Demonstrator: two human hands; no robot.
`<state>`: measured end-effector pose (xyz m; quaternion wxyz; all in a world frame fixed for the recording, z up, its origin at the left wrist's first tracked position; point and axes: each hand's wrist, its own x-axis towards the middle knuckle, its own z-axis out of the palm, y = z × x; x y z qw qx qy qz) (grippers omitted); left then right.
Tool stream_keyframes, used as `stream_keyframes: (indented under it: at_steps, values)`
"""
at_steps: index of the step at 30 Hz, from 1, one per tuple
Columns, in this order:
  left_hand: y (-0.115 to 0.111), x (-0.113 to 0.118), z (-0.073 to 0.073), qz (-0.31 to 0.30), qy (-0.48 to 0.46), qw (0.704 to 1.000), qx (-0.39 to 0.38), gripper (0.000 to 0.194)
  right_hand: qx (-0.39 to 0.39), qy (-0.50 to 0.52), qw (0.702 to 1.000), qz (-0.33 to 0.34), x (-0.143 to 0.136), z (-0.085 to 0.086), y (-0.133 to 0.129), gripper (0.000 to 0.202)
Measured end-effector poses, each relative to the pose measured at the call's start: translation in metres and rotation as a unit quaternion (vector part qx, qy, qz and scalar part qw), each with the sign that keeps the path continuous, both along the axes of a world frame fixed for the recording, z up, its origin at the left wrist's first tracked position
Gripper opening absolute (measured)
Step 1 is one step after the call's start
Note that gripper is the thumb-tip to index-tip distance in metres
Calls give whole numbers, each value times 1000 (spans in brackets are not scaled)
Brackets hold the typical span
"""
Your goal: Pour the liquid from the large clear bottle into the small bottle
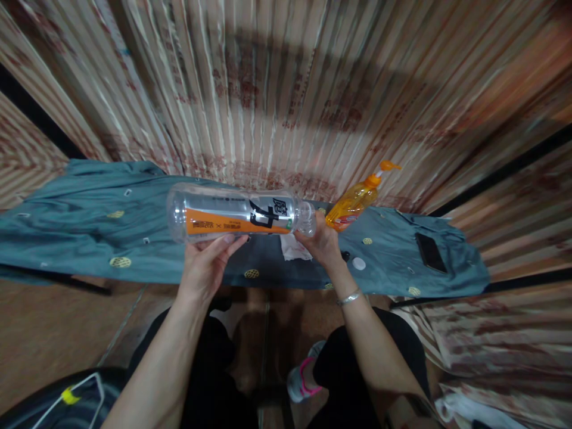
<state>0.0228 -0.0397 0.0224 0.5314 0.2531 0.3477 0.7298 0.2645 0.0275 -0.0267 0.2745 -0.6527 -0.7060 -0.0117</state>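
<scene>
A large clear plastic bottle (236,211) with an orange and silver label lies sideways in the air over the table, its neck toward the right. My left hand (208,262) holds its body from below, near the base. Around the neck are the fingers of my right hand (322,241), with a bracelet on that wrist. Just beyond my right hand stands a pump bottle (353,205) of yellow-orange liquid. A white cloth or tissue (295,248) lies under the bottle's neck end. Whether the bottle has a cap on is hard to tell.
A green patterned cloth (89,220) covers the narrow table. On its right side lie a black phone (431,252) and a round white cap (358,263). Striped wrapped sheets (268,89) rise behind it. A black round object (58,399) is at the lower left.
</scene>
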Motion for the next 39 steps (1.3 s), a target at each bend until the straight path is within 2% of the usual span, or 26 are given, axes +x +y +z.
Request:
stream_keyframes:
  at_steps: [14, 28, 35, 39]
  values:
    - [1, -1, -2, 2, -19, 1000, 0, 50, -7, -8, 1000, -2, -1, 2, -1, 52]
    - [1, -4, -3, -8, -19, 1000, -9, 47, -35, 38, 999, -12, -5, 9, -6, 50]
    - [-2, -3, -1, -8, -4, 1000, -8, 51, -24, 39, 999, -6, -3, 5, -5, 49]
    - [-2, -3, -1, -12, -5, 1000, -16, 63, -14, 34, 999, -1, -2, 4, -5, 49]
